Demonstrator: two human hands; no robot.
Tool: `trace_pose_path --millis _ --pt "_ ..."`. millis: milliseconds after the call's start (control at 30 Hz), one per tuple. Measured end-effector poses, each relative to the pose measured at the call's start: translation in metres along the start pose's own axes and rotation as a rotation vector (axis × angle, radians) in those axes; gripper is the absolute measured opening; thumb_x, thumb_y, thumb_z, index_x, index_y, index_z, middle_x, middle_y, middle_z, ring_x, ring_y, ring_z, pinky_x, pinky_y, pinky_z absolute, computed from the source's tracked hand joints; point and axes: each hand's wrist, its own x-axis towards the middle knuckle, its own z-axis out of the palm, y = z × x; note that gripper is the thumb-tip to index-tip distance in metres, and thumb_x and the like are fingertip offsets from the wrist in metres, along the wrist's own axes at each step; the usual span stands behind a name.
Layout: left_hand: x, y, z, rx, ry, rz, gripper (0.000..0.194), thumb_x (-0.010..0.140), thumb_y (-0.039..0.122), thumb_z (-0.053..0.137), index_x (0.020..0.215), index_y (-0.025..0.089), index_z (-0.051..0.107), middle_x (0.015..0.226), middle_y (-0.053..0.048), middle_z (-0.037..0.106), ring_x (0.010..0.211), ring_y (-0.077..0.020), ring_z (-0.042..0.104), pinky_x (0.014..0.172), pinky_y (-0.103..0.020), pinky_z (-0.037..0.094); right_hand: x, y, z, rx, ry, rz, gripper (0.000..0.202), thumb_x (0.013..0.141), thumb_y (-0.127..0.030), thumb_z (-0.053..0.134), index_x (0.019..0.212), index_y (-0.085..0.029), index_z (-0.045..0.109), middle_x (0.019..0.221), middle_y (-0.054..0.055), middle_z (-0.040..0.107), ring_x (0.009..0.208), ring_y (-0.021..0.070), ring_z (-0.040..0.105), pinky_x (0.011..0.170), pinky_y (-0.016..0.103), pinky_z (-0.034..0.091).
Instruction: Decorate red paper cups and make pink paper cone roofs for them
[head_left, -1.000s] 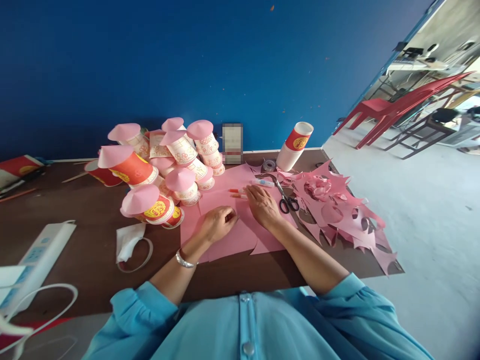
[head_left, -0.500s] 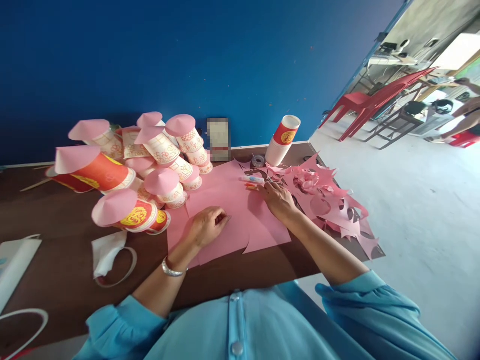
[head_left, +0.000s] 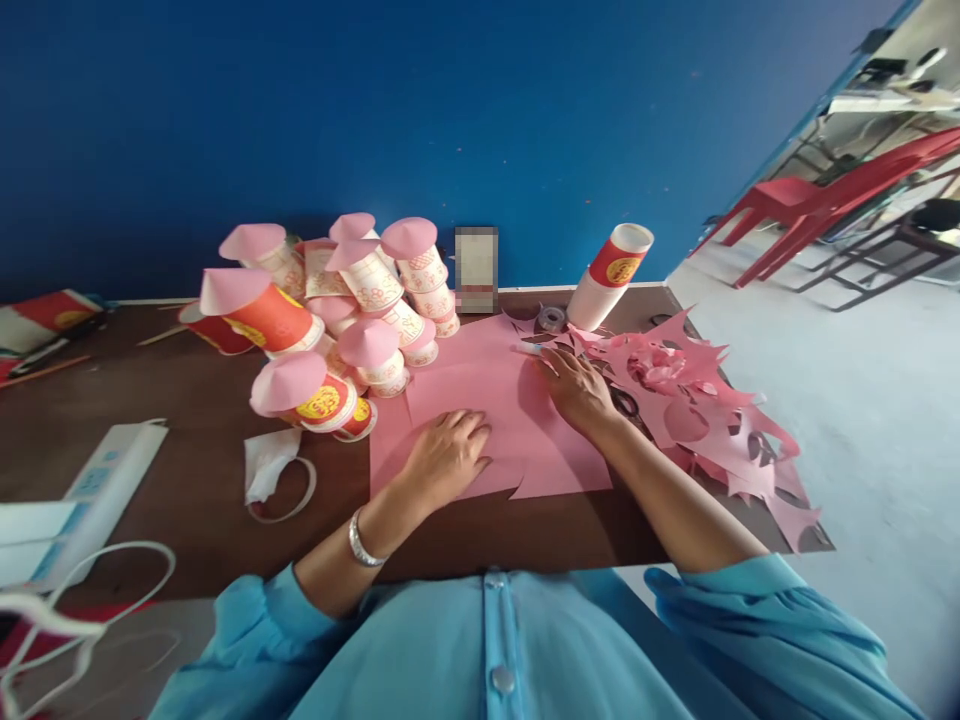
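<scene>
My left hand (head_left: 450,455) lies palm down with fingers stretched on sheets of pink paper (head_left: 510,410). My right hand (head_left: 579,390) reaches to the back of the sheets, fingers extended over a small white tube (head_left: 529,348). Most of that tube is hidden under the fingers. Black-handled scissors (head_left: 624,402) lie just right of this hand. Left of the paper stands a cluster of paper-cup towers topped by pink paper cones (head_left: 369,342). Behind my right hand, a stack of cups (head_left: 611,275) with a red and yellow label leans to the right.
Pink paper scraps (head_left: 697,420) cover the table's right end. A tape roll (head_left: 551,318) sits by the cup stack. At left are a white strap with tissue (head_left: 274,470) and a white box (head_left: 112,490). A blue wall (head_left: 450,120) rises behind; red chairs (head_left: 810,205) stand beyond.
The view has swung left. My left hand has gone from loosely curled to flat on the paper. My right hand now covers more of the tube, and the orange piece beside it is hidden.
</scene>
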Motion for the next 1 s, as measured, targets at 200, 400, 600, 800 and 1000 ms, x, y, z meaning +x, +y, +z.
trace_pose_path --millis 200,400,600,800,1000 --pt "-0.02 0.003 0.001 0.113 -0.058 0.0 0.032 0.094 0.002 0.054 0.121 0.012 0.069 0.131 -0.015 0.073 0.118 -0.0275 0.07 0.094 -0.039 0.059 0.005 -0.003 -0.003 -0.02 -0.008 0.004 0.037 0.108 -0.022 0.039 0.13 -0.022 0.068 0.141 0.015 0.067 0.129 0.0359 0.06 0.101 0.052 0.051" --pt "-0.026 -0.003 -0.004 0.088 -0.003 -0.029 0.026 0.095 0.007 0.058 0.116 0.014 0.071 0.126 -0.014 0.076 0.111 -0.0268 0.073 0.093 -0.038 0.06 0.005 -0.056 -0.016 0.038 -0.083 -0.2 0.035 0.101 -0.023 0.06 0.135 -0.019 0.065 0.144 0.016 0.065 0.132 0.0338 0.06 0.109 0.052 0.052" --pt "-0.039 -0.021 -0.013 0.141 0.13 -0.381 0.039 0.097 0.024 0.063 0.133 0.008 0.064 0.134 -0.018 0.072 0.112 -0.033 0.073 0.092 -0.046 0.061 -0.013 -0.107 -0.013 0.019 -0.143 -0.524 0.043 0.1 -0.035 0.067 0.134 -0.009 0.064 0.144 0.02 0.066 0.133 0.0285 0.062 0.109 0.042 0.053" --pt "-0.05 -0.028 -0.011 0.14 0.041 -0.46 0.043 0.095 0.024 0.066 0.135 0.008 0.064 0.133 -0.018 0.072 0.117 -0.0353 0.07 0.101 -0.048 0.057 -0.032 -0.115 0.0 -0.151 -0.095 -0.585 0.031 0.103 -0.019 0.059 0.129 -0.004 0.067 0.134 0.021 0.071 0.123 0.0277 0.067 0.091 0.037 0.059" --pt "-0.047 -0.026 -0.01 0.145 0.036 -0.434 0.035 0.092 0.022 0.069 0.125 0.012 0.07 0.131 -0.016 0.074 0.112 -0.0336 0.07 0.096 -0.047 0.059 -0.038 -0.115 -0.012 -0.264 -0.15 -0.608 0.032 0.098 -0.002 0.052 0.128 -0.004 0.065 0.129 0.019 0.073 0.113 0.0258 0.068 0.082 0.035 0.058"
